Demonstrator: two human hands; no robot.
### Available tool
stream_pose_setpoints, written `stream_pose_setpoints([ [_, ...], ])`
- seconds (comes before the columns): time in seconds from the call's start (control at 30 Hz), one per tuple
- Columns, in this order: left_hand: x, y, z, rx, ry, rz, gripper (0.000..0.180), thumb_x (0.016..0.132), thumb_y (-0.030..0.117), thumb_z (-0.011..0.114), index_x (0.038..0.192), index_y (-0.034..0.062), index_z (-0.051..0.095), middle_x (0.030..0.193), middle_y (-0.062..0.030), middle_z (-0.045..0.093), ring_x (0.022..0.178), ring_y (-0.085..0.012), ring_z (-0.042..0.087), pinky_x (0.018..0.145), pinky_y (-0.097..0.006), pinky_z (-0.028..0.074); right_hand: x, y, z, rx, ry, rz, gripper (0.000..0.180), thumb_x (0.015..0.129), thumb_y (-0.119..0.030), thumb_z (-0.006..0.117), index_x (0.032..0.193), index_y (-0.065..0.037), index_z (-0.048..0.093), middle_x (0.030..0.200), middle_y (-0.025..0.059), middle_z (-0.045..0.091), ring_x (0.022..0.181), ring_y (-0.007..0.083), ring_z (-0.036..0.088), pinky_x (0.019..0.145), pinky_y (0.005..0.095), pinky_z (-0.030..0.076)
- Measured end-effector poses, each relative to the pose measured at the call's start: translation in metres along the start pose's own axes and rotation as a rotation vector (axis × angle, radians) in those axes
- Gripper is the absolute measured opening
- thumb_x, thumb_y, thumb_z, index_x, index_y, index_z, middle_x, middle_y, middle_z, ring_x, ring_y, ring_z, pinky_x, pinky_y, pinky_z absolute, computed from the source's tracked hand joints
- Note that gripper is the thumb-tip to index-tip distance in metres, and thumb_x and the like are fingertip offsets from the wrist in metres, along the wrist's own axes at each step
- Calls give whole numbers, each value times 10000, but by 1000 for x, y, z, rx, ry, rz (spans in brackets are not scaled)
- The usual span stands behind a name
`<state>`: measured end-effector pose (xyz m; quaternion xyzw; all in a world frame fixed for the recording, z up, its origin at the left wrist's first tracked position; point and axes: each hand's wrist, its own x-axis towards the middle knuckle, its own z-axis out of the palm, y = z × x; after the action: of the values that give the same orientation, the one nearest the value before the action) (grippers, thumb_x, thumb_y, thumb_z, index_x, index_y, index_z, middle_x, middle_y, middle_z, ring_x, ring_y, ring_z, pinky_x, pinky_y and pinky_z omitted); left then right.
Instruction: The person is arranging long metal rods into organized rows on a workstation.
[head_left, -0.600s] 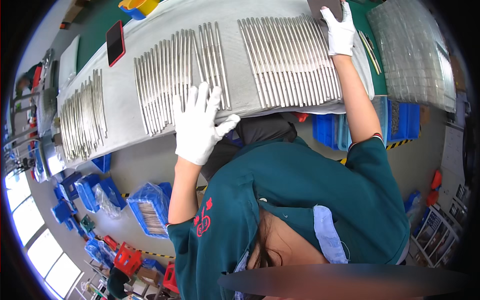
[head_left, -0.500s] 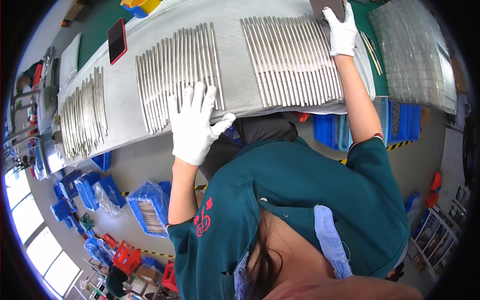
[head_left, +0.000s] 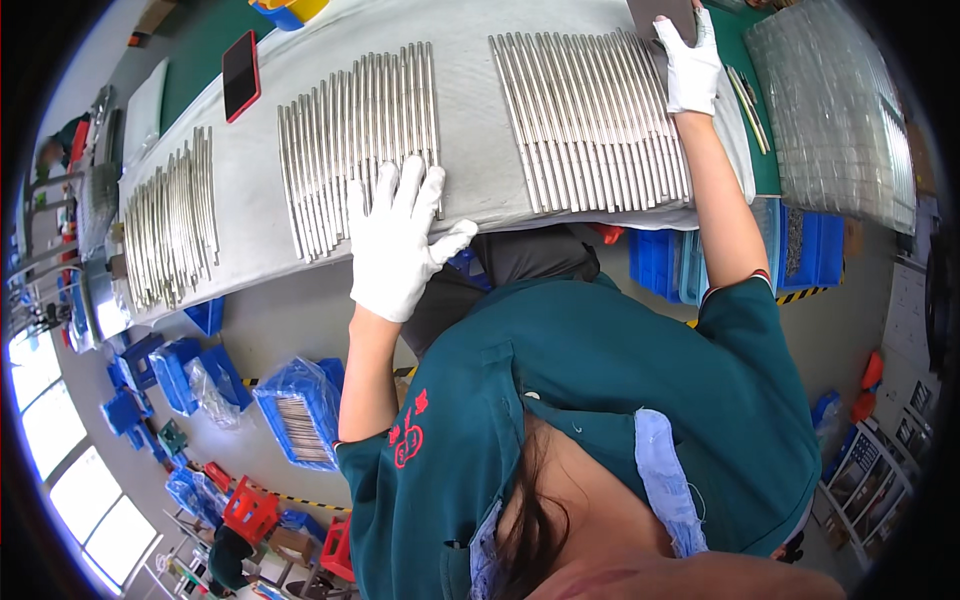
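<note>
My left hand, in a white glove, lies with spread fingers over the near ends of the middle row of slim silvery metal rods. Its thumb points out to the right, past the row. Up at the far right, my right hand wears a white glove with some bare fingertips and grips a flat dark brown piece, partly cut off by the picture edge. This hand is beside the right-hand row of metal rods. A third row of rods lies at the left. All rest on a pale grey cloth.
A red-edged phone lies beyond the rods, near a yellow and blue container. Pens and stacked clear plastic trays are at the right. Blue bins stand below the table; a bagged blue crate holds more rods.
The gap before the rightmost rod of the middle row has closed, with my left hand still on the row. My right hand keeps its grip. The whole view has shifted slightly.
</note>
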<state>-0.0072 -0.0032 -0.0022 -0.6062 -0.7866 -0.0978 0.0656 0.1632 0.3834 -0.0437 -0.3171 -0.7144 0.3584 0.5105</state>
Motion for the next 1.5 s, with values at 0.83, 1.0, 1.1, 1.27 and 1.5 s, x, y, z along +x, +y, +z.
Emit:
stream_pose_setpoints([
  [0.83,-10,-6,14,-108,86,-30,652,814,502,703,1326,112,600,1328,-107,607,1230,-342,549,1109,-552,325,-15,-102,209,513,-967,449,701,896,-275,757,1476,0,475,1380,123,594,1263,205,537,1091,329,412],
  [1.0,-22,-6,5,-133,12,63,597,764,316,767,1308,125,612,1302,-86,614,1172,-335,572,1085,-519,356,-24,-125,192,366,-1075,179,708,906,-275,735,1495,-5,451,1425,135,561,1309,227,509,1124,332,378],
  [1.1,-14,-8,6,-77,22,152,609,743,236,770,1323,144,607,1329,-72,613,1194,-324,569,1086,-516,367,-26,-118,189,372,-1033,206,726,910,-277,731,1514,-14,426,1438,145,548,1318,234,502,1127,329,379],
  [1.27,-12,-15,19,-60,73,167,549,772,226,737,1309,170,633,1314,-62,634,1200,-311,575,1093,-534,368,-26,-120,160,387,-913,296,744,906,-275,724,1527,-18,406,1468,179,513,1343,274,483,1140,344,371],
  [1.5,-13,-13,23,-129,87,166,477,820,272,719,1281,163,661,1261,-50,662,1181,-289,591,1087,-519,383,-26,-110,103,-273,-696,-209,700,849,-254,736,1464,-27,491,1425,214,546,1331,355,508,1134,410,388],
])
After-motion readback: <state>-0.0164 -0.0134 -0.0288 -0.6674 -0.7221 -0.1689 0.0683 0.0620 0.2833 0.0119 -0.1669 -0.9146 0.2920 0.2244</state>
